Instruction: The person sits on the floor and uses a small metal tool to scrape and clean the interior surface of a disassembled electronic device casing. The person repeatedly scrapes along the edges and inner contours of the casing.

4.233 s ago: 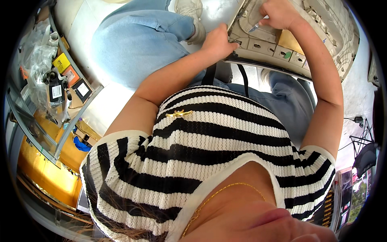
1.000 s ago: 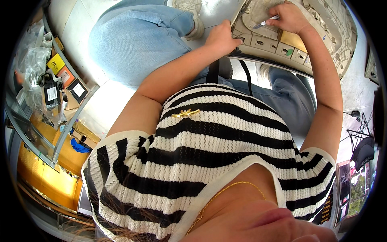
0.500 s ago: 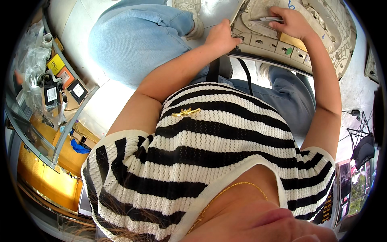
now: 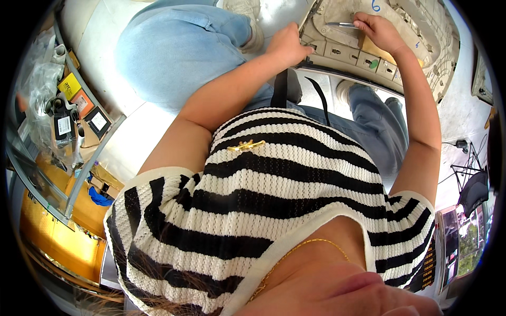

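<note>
Right grip (image 4: 380, 35): slim tool (image 4: 341, 25) | Left grip (image 4: 290, 47): clasping beige panel (image 4: 348, 55), edge

The view is cropping the beige panel (image 4: 408, 30) along its far edge; the left hand (image 4: 290, 46) is hiding part of its left edge, the right hand (image 4: 380, 32) one end of a slim tool (image 4: 341, 25).

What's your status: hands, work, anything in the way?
Left hand at near-left corner of beige moulded plastic panel. Right hand holding slim silver-grey tool over it. Right hand hides part of panel.
</note>
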The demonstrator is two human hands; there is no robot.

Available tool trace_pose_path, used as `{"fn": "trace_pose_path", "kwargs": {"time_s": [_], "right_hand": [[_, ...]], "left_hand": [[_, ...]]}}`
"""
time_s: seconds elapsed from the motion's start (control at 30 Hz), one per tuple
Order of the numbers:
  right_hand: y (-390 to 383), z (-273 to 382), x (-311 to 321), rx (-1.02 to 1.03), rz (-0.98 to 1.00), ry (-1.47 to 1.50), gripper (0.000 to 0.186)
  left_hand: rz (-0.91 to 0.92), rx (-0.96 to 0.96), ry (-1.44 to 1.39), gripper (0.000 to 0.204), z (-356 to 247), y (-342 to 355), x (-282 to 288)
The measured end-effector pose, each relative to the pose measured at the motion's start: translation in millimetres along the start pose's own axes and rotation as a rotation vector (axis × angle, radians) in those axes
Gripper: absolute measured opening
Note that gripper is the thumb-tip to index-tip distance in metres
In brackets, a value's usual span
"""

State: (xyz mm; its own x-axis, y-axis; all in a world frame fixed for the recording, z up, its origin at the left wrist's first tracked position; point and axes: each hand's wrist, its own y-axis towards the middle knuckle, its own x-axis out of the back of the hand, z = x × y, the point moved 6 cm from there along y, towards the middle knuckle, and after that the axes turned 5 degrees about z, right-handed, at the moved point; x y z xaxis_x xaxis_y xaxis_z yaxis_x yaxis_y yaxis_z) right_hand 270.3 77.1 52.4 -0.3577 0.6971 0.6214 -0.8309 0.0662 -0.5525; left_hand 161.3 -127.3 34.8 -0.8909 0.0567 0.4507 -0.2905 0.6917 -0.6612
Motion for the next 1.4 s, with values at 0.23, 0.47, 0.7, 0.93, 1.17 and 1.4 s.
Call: {"fn": "trace_pose_path", "kwargs": {"time_s": [0.23, 0.47, 0.7, 0.93, 1.17, 1.4], "right_hand": [[-1, 9, -7, 0.020, -0.100, -0.059, 0.023], [12, 18, -1, 0.211, -0.133, -0.352, 0.019], [15, 19, -3, 0.225, -0.201, -0.292, 0.019], [18, 17, -5, 0.259, -0.235, -0.347, 0.017], [16, 14, -10, 0.275, -0.177, -0.367, 0.015], [13, 15, -10, 0.280, -0.146, -0.385, 0.013]], "left_hand": [[0.003, 0.003, -0.006, 0.055, 2, 0, 1], [0.011, 0.005, 0.003, 0.056, 0, 0, 1], [0.000, 0.015, -0.003, 0.056, 1, -1, 3], [0.046, 0.057, -0.013, 0.052, 0, -1, 3], [0.021, 0.045, -0.016, 0.059, 5, 1, 0], [0.045, 0.045, -0.027, 0.060, 4, 1, 1]]}}
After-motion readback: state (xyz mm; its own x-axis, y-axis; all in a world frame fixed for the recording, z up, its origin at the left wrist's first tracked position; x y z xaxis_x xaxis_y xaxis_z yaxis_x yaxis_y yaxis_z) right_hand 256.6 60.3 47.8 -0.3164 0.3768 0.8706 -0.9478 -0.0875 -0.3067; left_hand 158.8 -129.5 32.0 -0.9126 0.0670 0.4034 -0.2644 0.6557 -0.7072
